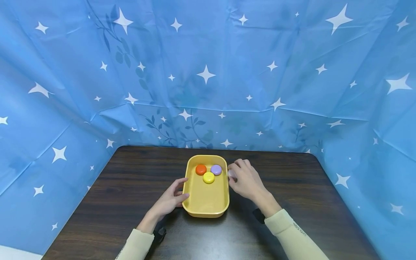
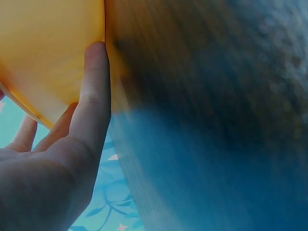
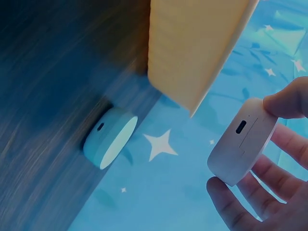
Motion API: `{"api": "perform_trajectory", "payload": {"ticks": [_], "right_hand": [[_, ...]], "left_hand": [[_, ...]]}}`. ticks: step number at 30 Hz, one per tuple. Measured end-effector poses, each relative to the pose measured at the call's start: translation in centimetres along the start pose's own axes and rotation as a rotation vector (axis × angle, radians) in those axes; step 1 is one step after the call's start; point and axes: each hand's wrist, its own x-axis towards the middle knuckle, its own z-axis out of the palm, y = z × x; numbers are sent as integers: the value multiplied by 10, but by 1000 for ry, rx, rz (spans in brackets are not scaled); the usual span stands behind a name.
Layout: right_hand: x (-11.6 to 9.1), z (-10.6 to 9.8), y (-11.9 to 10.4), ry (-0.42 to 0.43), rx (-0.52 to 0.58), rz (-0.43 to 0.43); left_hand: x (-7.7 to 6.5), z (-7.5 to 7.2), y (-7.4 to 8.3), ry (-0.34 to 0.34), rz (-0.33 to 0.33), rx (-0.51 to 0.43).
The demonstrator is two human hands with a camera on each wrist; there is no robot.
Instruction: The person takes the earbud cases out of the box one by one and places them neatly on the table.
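Observation:
A yellow tray stands on the dark table. Inside it lie an orange rounded case, a purple one and a yellow one, grouped toward the far end. My left hand rests against the tray's left side, its fingers extended along the wall, also seen on the tray in the left wrist view. Beside the tray's right rim, my right hand pinches a pale earbud charging case between thumb and fingers; its port and lid seam show.
In the right wrist view a light teal case with a port sits on the table close to the tray; my right hand hides it in the head view. A blue star-patterned curtain hangs behind the table's far edge.

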Motion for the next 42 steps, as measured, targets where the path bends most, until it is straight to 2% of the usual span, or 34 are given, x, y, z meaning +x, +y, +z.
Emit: {"api": "perform_trajectory", "payload": {"ticks": [13, 42], "right_hand": [[-3, -3, 20, 16, -2, 46], [1, -9, 59, -30, -21, 121]], "left_hand": [[0, 1, 0, 20, -2, 13], [-1, 0, -2, 12, 3, 10]]}}
